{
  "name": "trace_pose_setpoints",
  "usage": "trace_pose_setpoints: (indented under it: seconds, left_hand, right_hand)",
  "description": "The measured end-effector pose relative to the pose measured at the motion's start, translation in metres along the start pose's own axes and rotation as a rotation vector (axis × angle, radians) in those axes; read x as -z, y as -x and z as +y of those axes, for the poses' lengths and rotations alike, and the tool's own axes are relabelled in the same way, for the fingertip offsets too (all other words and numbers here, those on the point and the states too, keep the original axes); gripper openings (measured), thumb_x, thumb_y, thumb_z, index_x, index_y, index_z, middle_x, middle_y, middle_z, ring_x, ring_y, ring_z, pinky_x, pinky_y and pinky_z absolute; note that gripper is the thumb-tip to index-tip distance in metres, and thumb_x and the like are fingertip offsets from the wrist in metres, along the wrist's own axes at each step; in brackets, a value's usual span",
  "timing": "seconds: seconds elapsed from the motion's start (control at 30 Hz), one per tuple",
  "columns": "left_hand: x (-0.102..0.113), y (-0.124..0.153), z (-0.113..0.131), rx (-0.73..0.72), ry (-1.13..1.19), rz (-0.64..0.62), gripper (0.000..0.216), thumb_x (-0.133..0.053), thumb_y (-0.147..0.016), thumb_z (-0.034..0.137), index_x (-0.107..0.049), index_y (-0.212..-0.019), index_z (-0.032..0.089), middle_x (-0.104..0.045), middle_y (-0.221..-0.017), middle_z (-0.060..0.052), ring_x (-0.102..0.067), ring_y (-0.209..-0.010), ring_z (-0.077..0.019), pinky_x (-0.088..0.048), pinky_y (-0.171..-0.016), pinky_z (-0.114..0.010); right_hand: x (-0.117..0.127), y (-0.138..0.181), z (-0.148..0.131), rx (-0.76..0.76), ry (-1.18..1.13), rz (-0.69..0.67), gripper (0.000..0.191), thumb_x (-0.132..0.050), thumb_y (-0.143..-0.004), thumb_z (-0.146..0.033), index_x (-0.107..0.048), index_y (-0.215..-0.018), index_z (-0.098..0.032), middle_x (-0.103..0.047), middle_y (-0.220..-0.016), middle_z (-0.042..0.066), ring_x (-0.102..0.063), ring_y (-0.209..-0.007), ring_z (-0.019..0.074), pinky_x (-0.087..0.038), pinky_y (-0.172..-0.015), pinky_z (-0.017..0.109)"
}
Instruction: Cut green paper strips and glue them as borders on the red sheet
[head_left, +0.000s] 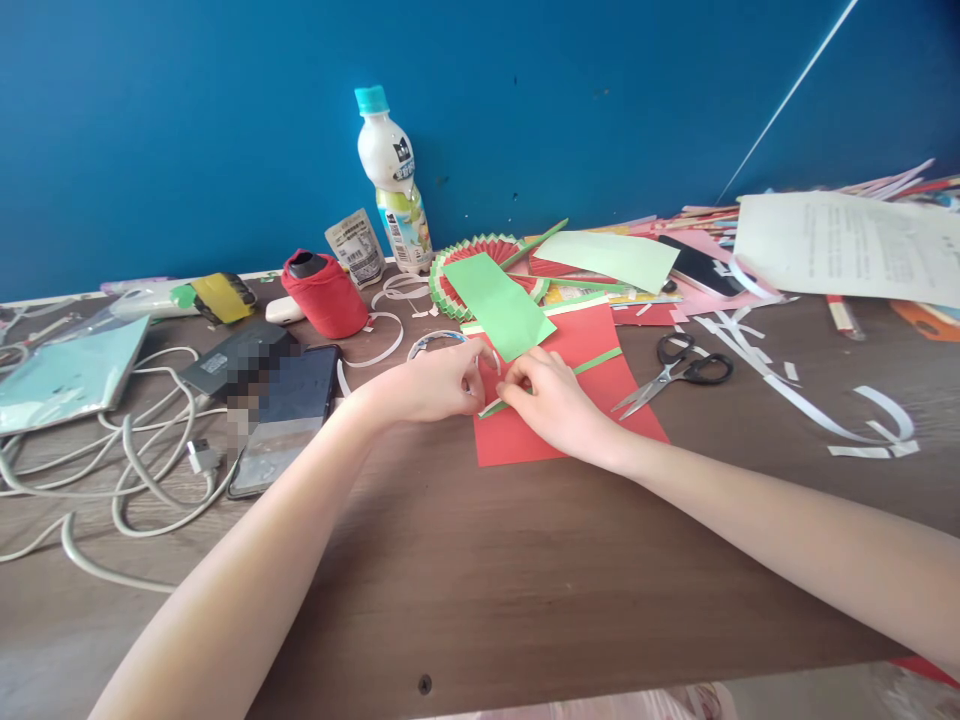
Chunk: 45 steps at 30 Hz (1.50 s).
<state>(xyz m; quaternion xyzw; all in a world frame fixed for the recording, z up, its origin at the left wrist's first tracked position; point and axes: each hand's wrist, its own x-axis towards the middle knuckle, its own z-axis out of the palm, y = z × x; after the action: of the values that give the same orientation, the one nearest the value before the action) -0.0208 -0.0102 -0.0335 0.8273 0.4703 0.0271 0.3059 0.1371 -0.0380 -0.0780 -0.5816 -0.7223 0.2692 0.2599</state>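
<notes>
"Containers?"
"1 capped bottle point(397, 175) stands by the blue wall point(225, 120), contents unclear; a clear packet point(71, 378) holds something pale blue."
"Your hands?"
"My left hand point(454, 384) and right hand point(553, 402) curl inward, nearly touching, at the green strip point(598, 361) on red paper point(517, 446); whether they grip it, I can't tell."

The hands point(551, 400) hide part of the green strip point(598, 361).

Red sheet point(609, 388), bright green paper point(500, 308), green strip point(598, 361), red-and-green fan point(495, 247), blue wall point(570, 110), wood-grained brown tabletop point(480, 560)
</notes>
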Motion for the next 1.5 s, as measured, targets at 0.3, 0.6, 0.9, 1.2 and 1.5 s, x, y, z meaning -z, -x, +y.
trace_pose_setpoints:
  seconds: [0.3, 0.6, 0.9, 1.2, 1.5]
  left_hand:
    - [0.0008, 0.0007, 0.0032, 0.027, 0.013, -0.01, 0.037, -0.049, -0.065, 0.022, -0.05, -0.103, 0.021, -0.059, -0.072, 0.002, -0.05, -0.068, -0.0143, -0.038, -0.061, -0.026]
    - [0.002, 0.0002, 0.0011, 0.044, 0.029, -0.029, 0.038, -0.05, -0.067, 0.023, -0.049, -0.105, 0.02, -0.063, -0.082, -0.001, -0.055, -0.074, -0.0158, -0.039, -0.064, -0.026]
    - [0.0034, 0.0014, 0.0034, 0.048, 0.043, -0.057, 0.034, -0.048, -0.069, 0.024, -0.05, -0.103, 0.021, -0.063, -0.075, 0.002, -0.054, -0.069, -0.0151, -0.038, -0.062, -0.027]
    - [0.0037, -0.0001, 0.0025, 0.038, 0.037, -0.076, 0.03, -0.049, -0.068, 0.022, -0.05, -0.098, 0.022, -0.066, -0.076, 0.003, -0.054, -0.07, -0.0146, -0.036, -0.061, -0.026]
    - [0.001, 0.0006, 0.0024, 0.048, -0.02, -0.045, 0.028, -0.049, -0.067, 0.021, -0.053, -0.095, 0.022, -0.067, -0.079, 0.003, -0.056, -0.075, -0.0155, -0.036, -0.063, -0.026]
  right_hand:
    - [0.0009, 0.0002, -0.0011, -0.006, 0.005, -0.008, 0.016, -0.044, -0.077, -0.02, -0.043, -0.061, -0.02, -0.053, -0.084, 0.004, -0.045, -0.089, 0.0222, -0.036, -0.077, 0.037]
    - [0.0026, 0.0015, -0.0015, -0.016, -0.024, -0.018, 0.015, -0.044, -0.077, -0.019, -0.043, -0.062, -0.02, -0.053, -0.084, 0.004, -0.045, -0.091, 0.0219, -0.036, -0.078, 0.036]
    - [0.0032, 0.0013, -0.0017, -0.014, -0.026, -0.022, 0.016, -0.043, -0.077, -0.019, -0.043, -0.061, -0.019, -0.053, -0.084, 0.004, -0.045, -0.091, 0.022, -0.036, -0.078, 0.036]
    - [0.004, 0.0014, -0.003, -0.011, -0.015, -0.023, 0.017, -0.044, -0.077, -0.018, -0.043, -0.061, -0.02, -0.053, -0.082, 0.004, -0.045, -0.089, 0.0214, -0.036, -0.075, 0.036]
    - [0.005, 0.0019, -0.002, 0.0, -0.008, -0.043, 0.017, -0.045, -0.077, -0.016, -0.043, -0.061, -0.02, -0.053, -0.086, 0.004, -0.045, -0.094, 0.0227, -0.037, -0.077, 0.036]
